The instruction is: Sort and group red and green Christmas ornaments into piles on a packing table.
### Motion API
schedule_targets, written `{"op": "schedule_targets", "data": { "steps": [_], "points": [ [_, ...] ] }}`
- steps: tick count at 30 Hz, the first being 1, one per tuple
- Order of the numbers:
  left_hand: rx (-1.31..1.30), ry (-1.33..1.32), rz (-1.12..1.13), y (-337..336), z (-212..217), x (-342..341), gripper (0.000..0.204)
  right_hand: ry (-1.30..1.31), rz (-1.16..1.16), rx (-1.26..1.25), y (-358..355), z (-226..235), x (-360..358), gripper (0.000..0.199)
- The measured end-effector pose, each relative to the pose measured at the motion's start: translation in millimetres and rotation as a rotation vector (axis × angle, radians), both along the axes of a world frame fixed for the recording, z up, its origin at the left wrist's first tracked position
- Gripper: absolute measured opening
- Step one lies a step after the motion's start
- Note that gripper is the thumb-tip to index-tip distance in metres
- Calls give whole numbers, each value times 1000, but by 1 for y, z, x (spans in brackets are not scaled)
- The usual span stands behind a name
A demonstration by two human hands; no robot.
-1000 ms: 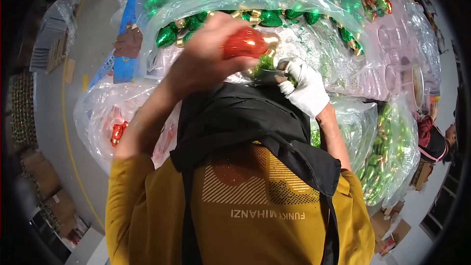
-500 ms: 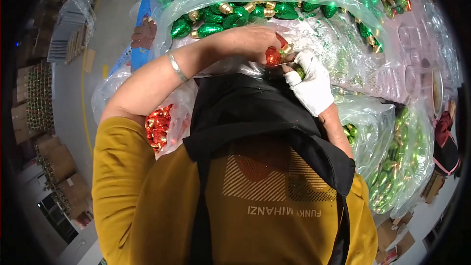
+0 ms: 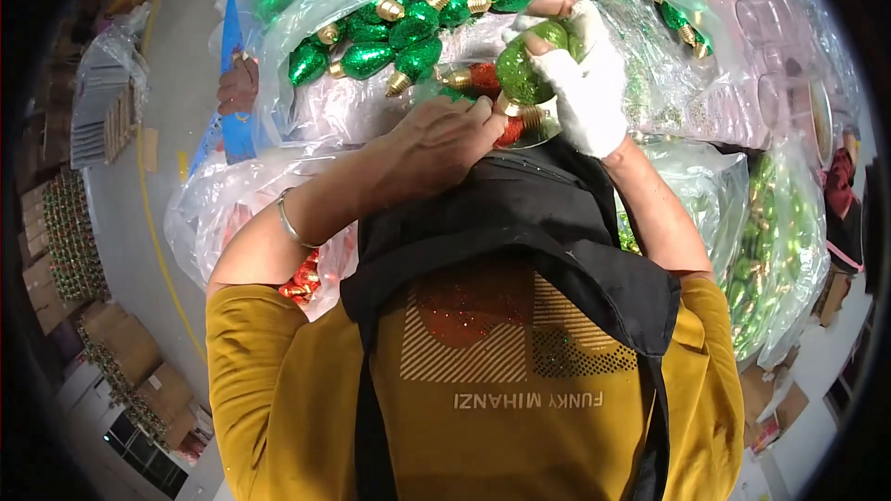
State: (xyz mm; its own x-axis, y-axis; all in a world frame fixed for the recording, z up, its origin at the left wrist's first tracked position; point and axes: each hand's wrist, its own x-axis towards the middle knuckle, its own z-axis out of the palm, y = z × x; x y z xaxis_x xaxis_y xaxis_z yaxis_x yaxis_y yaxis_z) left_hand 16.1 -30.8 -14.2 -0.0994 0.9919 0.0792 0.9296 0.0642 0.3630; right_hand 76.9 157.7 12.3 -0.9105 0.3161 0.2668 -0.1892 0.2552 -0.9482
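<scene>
a lime-green glittery bulb (image 3: 526,70) gleaming in the white-gloved right hand (image 3: 587,83), its gold cap (image 3: 508,106) tipping downward, one red bulb (image 3: 484,79) lying partly behind it, neck pointing left, another red bulb (image 3: 510,134) showing beside the left hand (image 3: 447,141)

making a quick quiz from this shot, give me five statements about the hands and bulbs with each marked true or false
1. The white-gloved right hand has a light green bulb in its grip. True.
2. Both hands are gloved. False: the left hand has no glove.
3. Dark green bulbs with gold caps lie beyond the left hand. True.
4. Every bulb in view is green. False: red bulbs lie at the person's left.
5. A bracelet circles the left wrist. True.
</scene>
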Motion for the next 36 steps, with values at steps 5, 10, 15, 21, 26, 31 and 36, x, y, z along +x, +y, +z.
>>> {"op": "schedule_targets", "data": {
  "steps": [5, 10, 15, 21, 26, 31, 36],
  "points": [
    [72, 178, 40, -6, -8, -7, 22, -68, 122, 58, -3, 1, -7, 36],
    [-154, 265, 130, -1, 10, -3, 21, 68, 335, 497, 0, 6, -19, 30],
    [-182, 308, 187, -2, 8, 3, 26, -69, 272, 99, -12, 8, -27, 26],
    [-100, 294, 150, 0, 2, -4, 18, 149, 483, 670, 5, 5, -25, 27],
    [-292, 139, 99, 2, 19, -18, 23, -49, 715, 749, 2, 9, -48, 27],
    [-165, 266, 104, -3, 14, -15, 32, -139, 687, 899, 11, 21, -43, 25],
    [-245, 234, 99, 3, 14, -18, 39, -7, 502, 1196, 2, 13, -51, 24]
  ]
}}
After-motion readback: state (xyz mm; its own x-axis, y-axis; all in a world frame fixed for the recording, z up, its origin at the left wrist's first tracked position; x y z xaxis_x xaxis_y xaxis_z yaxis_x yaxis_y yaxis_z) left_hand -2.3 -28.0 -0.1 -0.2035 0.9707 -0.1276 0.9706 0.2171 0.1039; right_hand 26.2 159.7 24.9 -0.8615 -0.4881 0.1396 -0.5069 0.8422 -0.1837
